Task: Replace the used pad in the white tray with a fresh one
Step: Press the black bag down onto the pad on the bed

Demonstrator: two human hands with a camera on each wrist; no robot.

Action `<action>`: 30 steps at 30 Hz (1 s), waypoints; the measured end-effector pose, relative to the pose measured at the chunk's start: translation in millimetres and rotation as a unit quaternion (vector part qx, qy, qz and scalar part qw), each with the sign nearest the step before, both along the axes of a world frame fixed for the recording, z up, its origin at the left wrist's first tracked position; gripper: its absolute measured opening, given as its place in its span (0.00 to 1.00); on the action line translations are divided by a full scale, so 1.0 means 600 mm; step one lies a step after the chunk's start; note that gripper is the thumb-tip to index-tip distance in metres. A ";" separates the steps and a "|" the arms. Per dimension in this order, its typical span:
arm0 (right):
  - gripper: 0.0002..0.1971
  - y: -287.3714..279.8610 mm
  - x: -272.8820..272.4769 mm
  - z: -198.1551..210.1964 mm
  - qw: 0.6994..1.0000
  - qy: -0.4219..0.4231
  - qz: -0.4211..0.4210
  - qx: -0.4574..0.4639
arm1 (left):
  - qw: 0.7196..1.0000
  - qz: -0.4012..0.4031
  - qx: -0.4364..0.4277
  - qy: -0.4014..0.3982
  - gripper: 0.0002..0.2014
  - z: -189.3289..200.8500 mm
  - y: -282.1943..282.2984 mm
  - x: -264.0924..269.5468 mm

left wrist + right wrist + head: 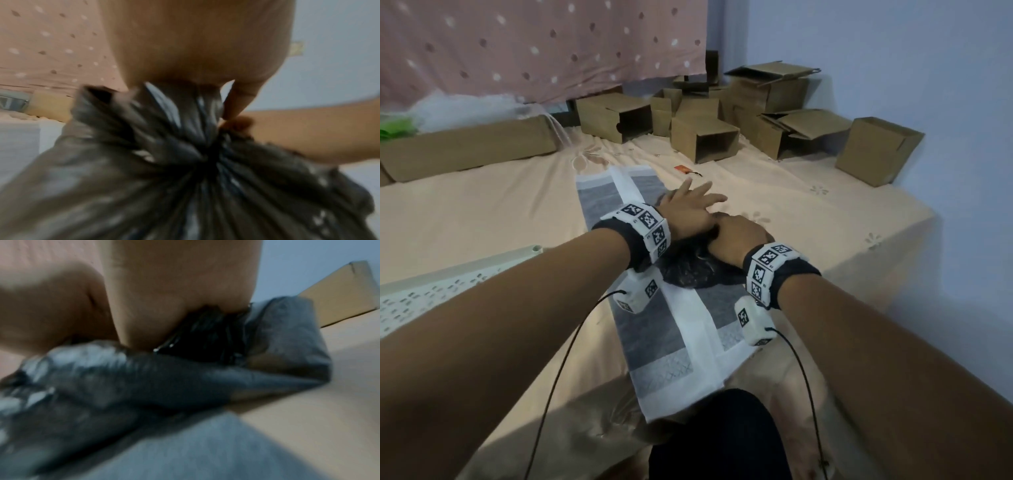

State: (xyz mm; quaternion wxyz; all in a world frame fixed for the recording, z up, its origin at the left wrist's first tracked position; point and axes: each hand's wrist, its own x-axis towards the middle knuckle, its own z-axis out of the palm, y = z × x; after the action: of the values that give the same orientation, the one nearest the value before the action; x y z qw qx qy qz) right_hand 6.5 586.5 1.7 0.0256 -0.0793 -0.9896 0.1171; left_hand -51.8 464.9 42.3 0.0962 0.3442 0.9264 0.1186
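The pad, white-bordered with a grey quilted middle, lies unfolded along the bed, running from its near edge toward the centre. On it sits a black plastic bag, its neck gathered. The right hand is clenched around that bunched neck; the left hand lies over the bag with its fingers spread and straight, pressing rather than gripping. The white tray, perforated, lies at the bed's left edge, holding no pad that I can see. This looks like closing up the waste bag; next it probably needs lifting clear so the pad can go into the tray. No legible writing anywhere.
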 end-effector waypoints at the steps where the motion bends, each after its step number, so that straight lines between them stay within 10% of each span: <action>1: 0.23 0.001 -0.003 0.006 1.000 -0.019 0.005 0.013 | 0.998 -0.006 -0.053 0.017 0.30 -0.012 0.005 0.001; 4: 0.20 0.009 -0.010 0.028 0.996 -0.026 -0.031 0.074 | 0.985 -0.015 -0.158 0.065 0.24 -0.052 0.006 -0.002; 9: 0.33 0.014 -0.013 0.002 0.998 -0.063 -0.025 0.015 | 0.990 -0.036 -0.128 0.054 0.29 -0.059 0.002 -0.006; 21: 0.29 -0.003 -0.018 -0.022 0.993 -0.116 0.006 -0.029 | 0.996 0.010 -0.081 0.024 0.22 -0.089 -0.029 -0.022; 30: 0.32 -0.002 -0.021 -0.030 0.986 -0.159 -0.004 -0.042 | 0.998 -0.002 -0.065 0.017 0.44 -0.111 -0.019 -0.038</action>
State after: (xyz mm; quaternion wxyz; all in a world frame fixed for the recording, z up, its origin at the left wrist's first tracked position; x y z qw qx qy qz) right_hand -6.1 585.3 -16.2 -0.1345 -0.1020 -0.9751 0.1440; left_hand -74.8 453.6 -24.5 0.1034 0.3407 0.9330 0.0520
